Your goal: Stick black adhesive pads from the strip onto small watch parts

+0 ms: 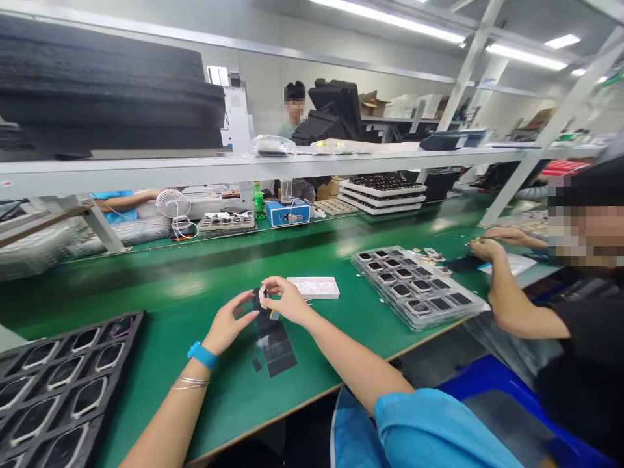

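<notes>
My right hand (pixel 291 303) is closed in a pinch on a small white-and-black part (pixel 264 294); its exact kind is too small to make out. My left hand (pixel 228 325) is just to the left of it, with thumb and fingers apart and nothing visible between them. Below both hands a dark strip of sheet pieces (pixel 275 348) lies on the green table (pixel 229 403). A small yellow-and-grey piece (pixel 274 315) shows under my right hand. One little black piece (pixel 257 364) lies beside the strip. Behind my right hand is a shallow white box (pixel 319 287) with tiny items inside.
A black foam tray (pixel 124 364) of square framed parts is at the left. On the right stands a clear plastic tray (pixel 429 311) with similar parts, near a co-worker's hands (pixel 490 250). A white shelf (pixel 312 162) crosses above the table. A blue device (pixel 288 213) stands behind.
</notes>
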